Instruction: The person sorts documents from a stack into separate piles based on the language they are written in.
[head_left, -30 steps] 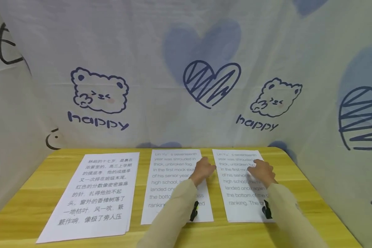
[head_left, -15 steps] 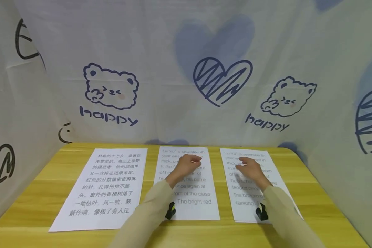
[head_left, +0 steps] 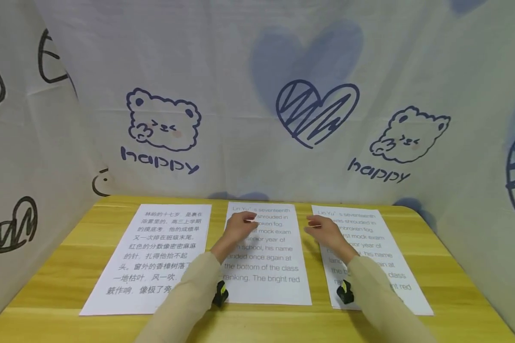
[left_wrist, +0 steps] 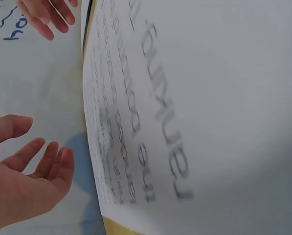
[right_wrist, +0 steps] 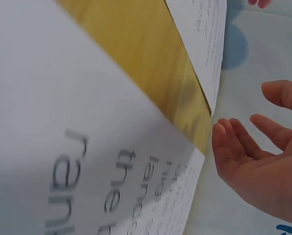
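Three white printed pages lie side by side on the yellow wood-grain table. In the head view, my left hand [head_left: 239, 226] hovers over the upper left part of the middle English page [head_left: 279, 290], fingers loosely bent and holding nothing. Over the upper left edge of the right English page [head_left: 382, 226] is my right hand [head_left: 326, 231], also holding nothing, its thumb and fingers apart. The left wrist view shows the left hand [left_wrist: 35, 176] with a gap between thumb and fingers. A similar gap shows at the right hand [right_wrist: 263, 152] in the right wrist view.
A page with Chinese text [head_left: 124, 300] lies on the left, partly covered by the left sleeve [head_left: 184, 295]. Behind the table [head_left: 257, 324] hangs a pale cloth [head_left: 240, 152] with bears and hearts. Small black devices show at the left wrist [head_left: 220, 294] and right wrist [head_left: 345, 291].
Both hands have moved left across their pages, from the right parts to the left parts. The head view has turned left, so the pages and cloth appear further right.
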